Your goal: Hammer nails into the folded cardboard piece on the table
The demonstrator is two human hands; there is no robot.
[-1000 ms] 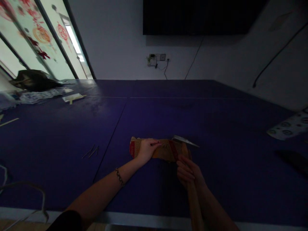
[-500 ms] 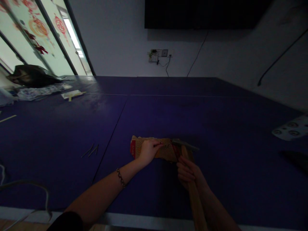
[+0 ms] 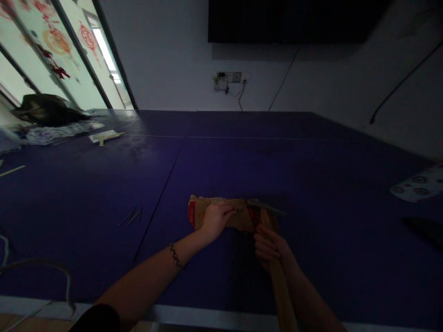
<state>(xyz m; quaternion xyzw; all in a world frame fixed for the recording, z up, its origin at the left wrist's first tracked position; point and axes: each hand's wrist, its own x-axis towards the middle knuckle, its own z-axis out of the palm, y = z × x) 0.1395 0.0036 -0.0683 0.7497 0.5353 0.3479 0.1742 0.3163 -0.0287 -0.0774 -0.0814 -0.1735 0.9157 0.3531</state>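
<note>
From here I see a hammer, its wooden handle slanting down toward the bottom of my view, its grey metal head at the right end of a flat, ragged-edged tan cardboard with red bands; in this dimness I can't tell whether they touch.

Cardboard: on the purple table
Left hand: resting on the cardboard
Right hand: around the hammer, at the cardboard's right end
Nails: left of the cardboard
</note>
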